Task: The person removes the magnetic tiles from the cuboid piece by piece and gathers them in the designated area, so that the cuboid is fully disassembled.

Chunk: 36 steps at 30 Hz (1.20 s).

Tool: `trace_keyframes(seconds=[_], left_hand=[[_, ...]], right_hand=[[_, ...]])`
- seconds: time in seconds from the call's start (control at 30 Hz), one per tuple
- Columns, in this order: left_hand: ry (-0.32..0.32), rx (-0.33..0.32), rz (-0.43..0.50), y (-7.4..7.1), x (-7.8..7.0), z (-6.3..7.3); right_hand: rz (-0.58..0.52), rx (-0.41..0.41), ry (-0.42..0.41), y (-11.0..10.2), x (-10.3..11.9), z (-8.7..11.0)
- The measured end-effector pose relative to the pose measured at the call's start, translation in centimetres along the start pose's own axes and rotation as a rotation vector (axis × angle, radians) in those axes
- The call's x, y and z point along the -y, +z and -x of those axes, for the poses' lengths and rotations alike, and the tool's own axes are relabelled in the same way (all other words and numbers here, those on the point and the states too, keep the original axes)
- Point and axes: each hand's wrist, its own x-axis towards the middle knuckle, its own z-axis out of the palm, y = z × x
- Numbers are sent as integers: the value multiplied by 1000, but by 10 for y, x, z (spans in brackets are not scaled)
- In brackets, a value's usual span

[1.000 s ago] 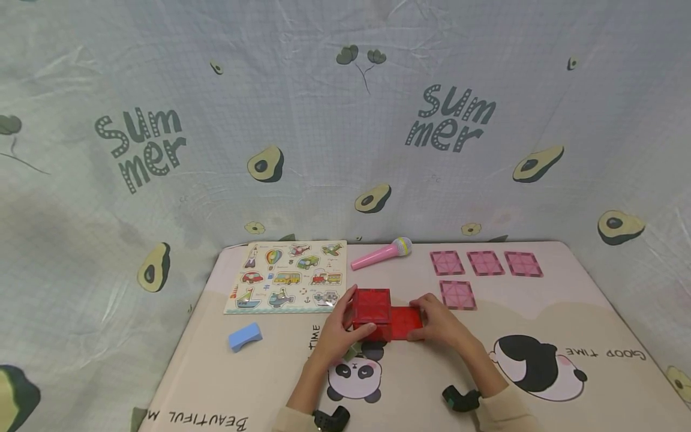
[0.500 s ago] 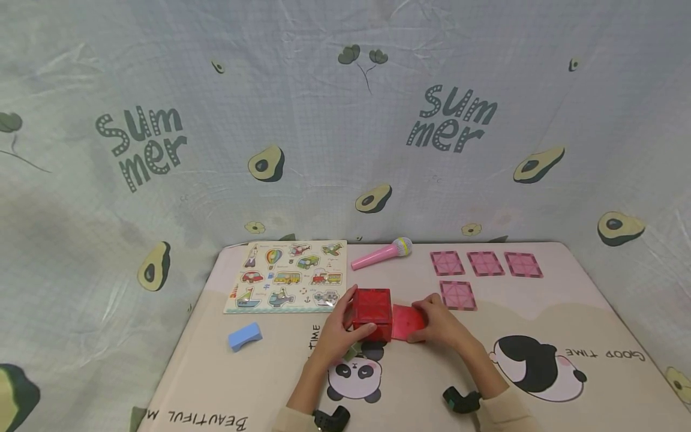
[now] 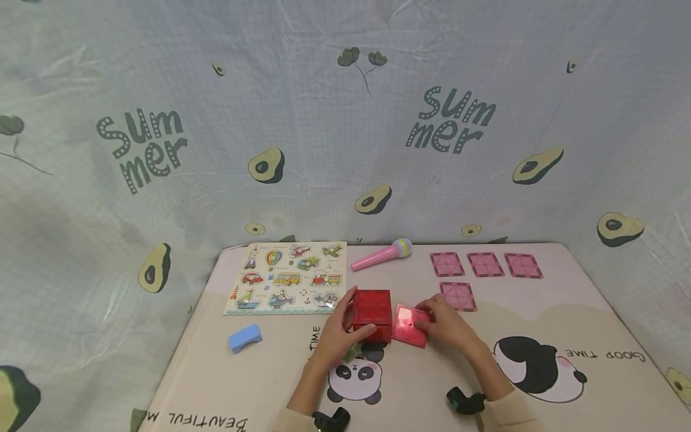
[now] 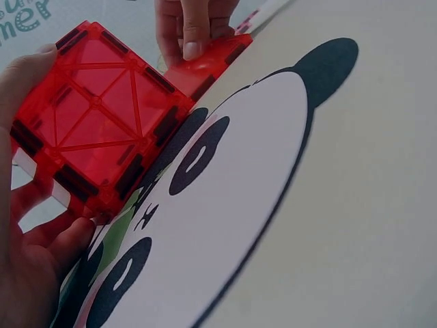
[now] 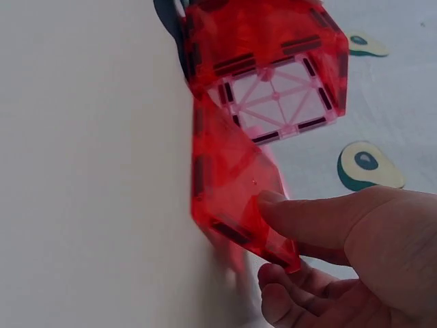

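A red see-through cube built of magnetic tiles [image 3: 372, 309] stands at mid-table. My left hand [image 3: 337, 336] holds it from its left side, thumb along the front and fingers behind. In the left wrist view, the cube's red face [image 4: 95, 102] shows dark magnets along its edges. My right hand [image 3: 445, 324] pinches a red magnetic tile [image 3: 410, 326] between thumb and fingers, tilted close beside the cube's right side. The right wrist view shows the thumb on the face of this tile [image 5: 235, 178], with a pink tile [image 5: 276, 99] visible at the cube.
Several pink magnetic tiles [image 3: 486, 264] lie at the back right. A pink toy microphone [image 3: 380, 255] lies behind the cube, with a vehicle picture puzzle board [image 3: 294, 294] to its left. Nearer the left edge is a blue arch block [image 3: 245, 338]. Fabric hangs behind the table.
The red tile, earlier flat against the cube's right side, has shifted right and turned with my right hand, leaving a narrow gap in the head view. My left hand and the cube have stayed put.
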Motion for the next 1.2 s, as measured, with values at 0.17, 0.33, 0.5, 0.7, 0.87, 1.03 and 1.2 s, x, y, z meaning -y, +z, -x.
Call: trace_keyframes(seconds=[0.17,0.33,0.5,0.7,0.87,1.03,1.2], left_hand=[[1,4,2,0,-1,0],[-5,0,-2,0,0,0],[-7,-7,-6,0,0,-1],[-10,-6,-8,0,0,-1],[-6,-3,-7,0,-1,0],[-1,2,1,0,-1,0],[0,4,1,0,0,-1]], right_hand=[[-30,29,3,-9,-2,2],[-74,22,8,-16,-6,3],[-124,-30,13,-24,-11,6],[-150,-128,15,-36,-16,11],[-168,-181,54,-45,-19,16],[-194,-232,87,-55,-24,21],[-165,-297,143,-65,-29,27]])
